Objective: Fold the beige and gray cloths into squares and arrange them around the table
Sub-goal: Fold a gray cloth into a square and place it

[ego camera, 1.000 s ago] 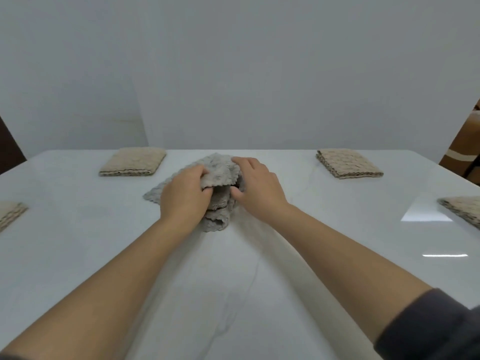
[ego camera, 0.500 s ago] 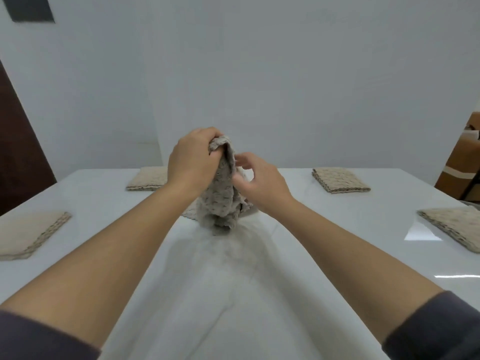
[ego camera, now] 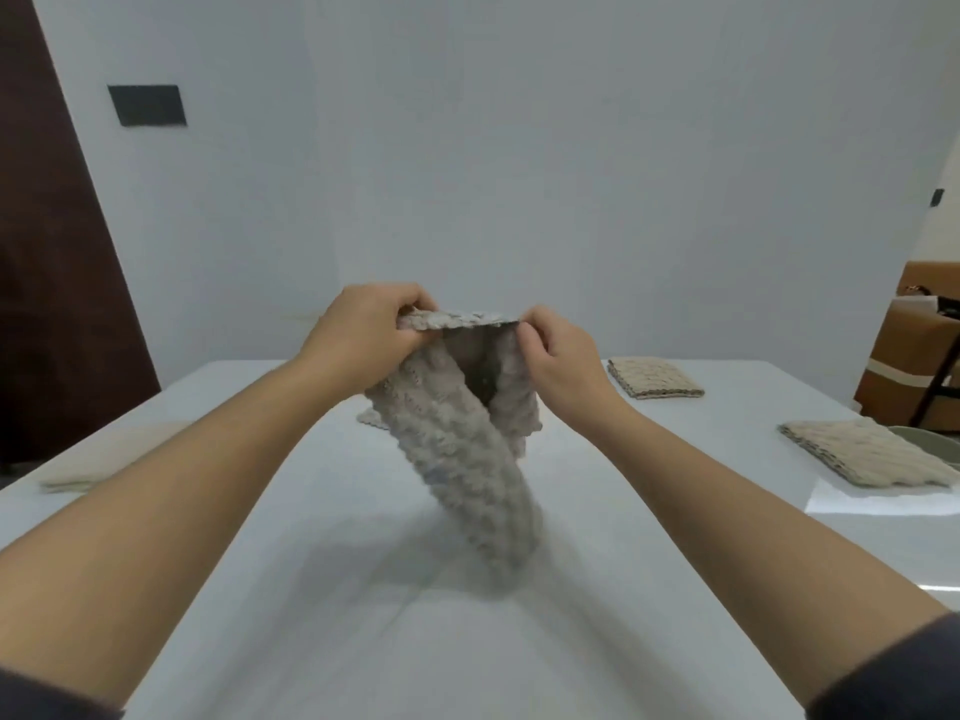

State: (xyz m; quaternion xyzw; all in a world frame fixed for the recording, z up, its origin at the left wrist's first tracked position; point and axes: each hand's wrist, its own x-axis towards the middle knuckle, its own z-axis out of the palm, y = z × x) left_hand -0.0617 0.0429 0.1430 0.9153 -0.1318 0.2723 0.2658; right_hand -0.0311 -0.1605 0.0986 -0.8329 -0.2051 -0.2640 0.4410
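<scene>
A gray knitted cloth (ego camera: pixel 467 459) hangs above the middle of the white table (ego camera: pixel 311 641), its top edge stretched level between my hands. My left hand (ego camera: pixel 363 332) grips the left end of that edge and my right hand (ego camera: pixel 558 356) pinches the right end. The cloth droops in loose folds, and its blurred lower end nears the tabletop. Folded beige cloths lie around the table: one at the far right (ego camera: pixel 655 376), one at the right edge (ego camera: pixel 872 452), one at the left edge (ego camera: pixel 98 467). A cloth edge (ego camera: pixel 371 419) shows behind the hanging cloth.
A dark brown door (ego camera: pixel 47 252) stands at the left and a dark wall plate (ego camera: pixel 148 105) beside it. A brown chair or box with a white stripe (ego camera: pixel 914 366) sits past the table's right corner. A pale dish rim (ego camera: pixel 935 444) shows at the right edge.
The cloth was bunched on the table under both hands; they have lifted it and drawn apart, spreading its top edge. The view has tilted upward.
</scene>
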